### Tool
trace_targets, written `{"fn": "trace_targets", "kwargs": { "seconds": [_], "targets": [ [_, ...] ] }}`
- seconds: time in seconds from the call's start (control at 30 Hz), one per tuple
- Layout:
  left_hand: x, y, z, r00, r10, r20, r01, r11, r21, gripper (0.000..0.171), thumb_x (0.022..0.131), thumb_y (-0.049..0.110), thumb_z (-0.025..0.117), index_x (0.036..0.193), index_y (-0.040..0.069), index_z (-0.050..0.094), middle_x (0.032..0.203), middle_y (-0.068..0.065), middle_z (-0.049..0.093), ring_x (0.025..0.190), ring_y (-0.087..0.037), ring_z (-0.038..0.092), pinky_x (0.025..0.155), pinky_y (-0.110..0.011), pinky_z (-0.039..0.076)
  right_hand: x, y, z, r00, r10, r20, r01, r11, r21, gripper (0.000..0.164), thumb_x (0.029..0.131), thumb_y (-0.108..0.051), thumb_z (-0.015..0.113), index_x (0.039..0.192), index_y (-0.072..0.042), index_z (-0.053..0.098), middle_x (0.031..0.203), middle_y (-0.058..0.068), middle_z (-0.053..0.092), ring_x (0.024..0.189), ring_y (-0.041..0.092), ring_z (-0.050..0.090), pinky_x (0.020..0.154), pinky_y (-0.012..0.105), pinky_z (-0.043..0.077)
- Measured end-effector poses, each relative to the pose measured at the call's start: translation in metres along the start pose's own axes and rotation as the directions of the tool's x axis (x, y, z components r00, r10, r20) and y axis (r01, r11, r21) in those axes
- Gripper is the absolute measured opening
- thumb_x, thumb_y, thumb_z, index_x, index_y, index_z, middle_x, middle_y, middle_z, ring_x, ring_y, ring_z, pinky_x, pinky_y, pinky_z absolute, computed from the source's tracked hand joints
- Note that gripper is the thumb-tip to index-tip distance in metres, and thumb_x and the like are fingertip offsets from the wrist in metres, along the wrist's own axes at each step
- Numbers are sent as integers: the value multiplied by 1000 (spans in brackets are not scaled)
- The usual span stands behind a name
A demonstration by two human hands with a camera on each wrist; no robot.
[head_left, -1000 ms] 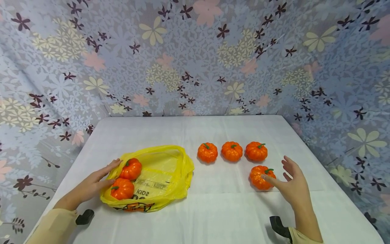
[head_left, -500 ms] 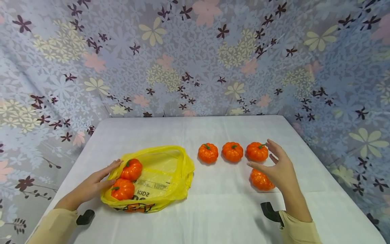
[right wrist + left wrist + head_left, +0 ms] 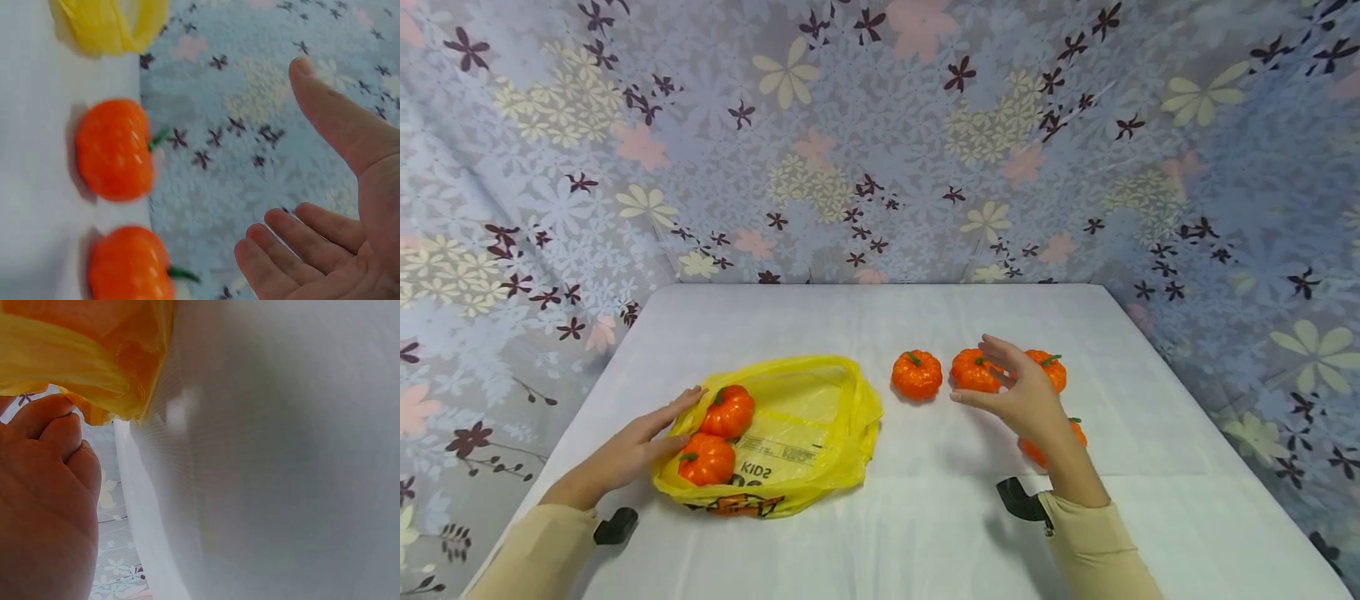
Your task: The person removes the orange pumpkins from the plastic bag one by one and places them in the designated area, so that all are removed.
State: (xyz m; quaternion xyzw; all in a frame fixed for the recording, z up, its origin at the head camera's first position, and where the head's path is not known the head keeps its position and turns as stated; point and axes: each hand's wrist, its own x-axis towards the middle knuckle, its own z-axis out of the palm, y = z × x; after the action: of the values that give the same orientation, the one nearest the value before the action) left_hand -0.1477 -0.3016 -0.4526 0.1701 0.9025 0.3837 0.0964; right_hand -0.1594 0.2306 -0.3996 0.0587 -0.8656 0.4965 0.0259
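Observation:
A yellow plastic bag [image 3: 854, 450] lies on its side at the left, its mouth spread wide. Inside are two small orange pumpkins [image 3: 709, 460], against the left rim. My left hand [image 3: 621, 458] holds that rim, thumb over the edge; in the left wrist view, its bent fingers [image 3: 62, 434] meet the yellow plastic. Above the table my right hand [image 3: 1028, 398] hovers with fingers and thumb spread, holding nothing. It partly covers the middle pumpkin [image 3: 968, 373] and right pumpkin [image 3: 1054, 372] of the back row. The left pumpkin [image 3: 916, 377] shows whole; the front pumpkin [image 3: 1032, 452] is mostly behind my wrist.
A white cloth covers the table [image 3: 895, 533]. Flowered fabric [image 3: 880, 167] hangs behind it and along both sides. A black wrist mount [image 3: 1021, 500] juts from the right sleeve, and another black mount [image 3: 616, 527] from the left one.
My right hand has moved left from beside the front pumpkin, past the right one, to near the middle pumpkin of the back row. The left hand stays at the bag's rim.

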Motion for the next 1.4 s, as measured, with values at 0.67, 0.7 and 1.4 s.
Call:
{"fn": "trace_targets", "kwargs": {
  "seconds": [0.67, 0.7, 1.4],
  "targets": [
    [0, -2, 3, 999, -45, -6, 45, 998, -40, 65, 101, 30, 55, 158, 10, 32, 163, -22, 21, 147, -51, 14, 106, -80, 11, 23, -25, 100, 963, -98, 253, 63, 988, 141, 94, 68, -28, 95, 148, -10, 49, 143, 8, 56, 129, 26, 56, 106, 43, 46],
    [0, -1, 3, 999, -46, -8, 46, 998, -35, 65, 101, 31, 55, 158, 10, 32, 163, -22, 21, 147, -51, 14, 106, -80, 12, 23, -26, 105, 959, -103, 263, 70, 989, 131, 94, 68, -28, 95, 148, -9, 49, 143, 8, 56, 128, 25, 56, 106, 42, 46],
    [-3, -6, 1, 998, -63, 13, 64, 993, -103, 61, 102, 22, 53, 159, 10, 31, 164, -21, 19, 148, -50, 10, 107, -80, 7, 19, -40, 152, 923, -141, 359, 89, 984, 157, 85, 73, -28, 93, 144, -8, 52, 145, 10, 55, 126, 27, 58, 105, 40, 47]
  ]
}}
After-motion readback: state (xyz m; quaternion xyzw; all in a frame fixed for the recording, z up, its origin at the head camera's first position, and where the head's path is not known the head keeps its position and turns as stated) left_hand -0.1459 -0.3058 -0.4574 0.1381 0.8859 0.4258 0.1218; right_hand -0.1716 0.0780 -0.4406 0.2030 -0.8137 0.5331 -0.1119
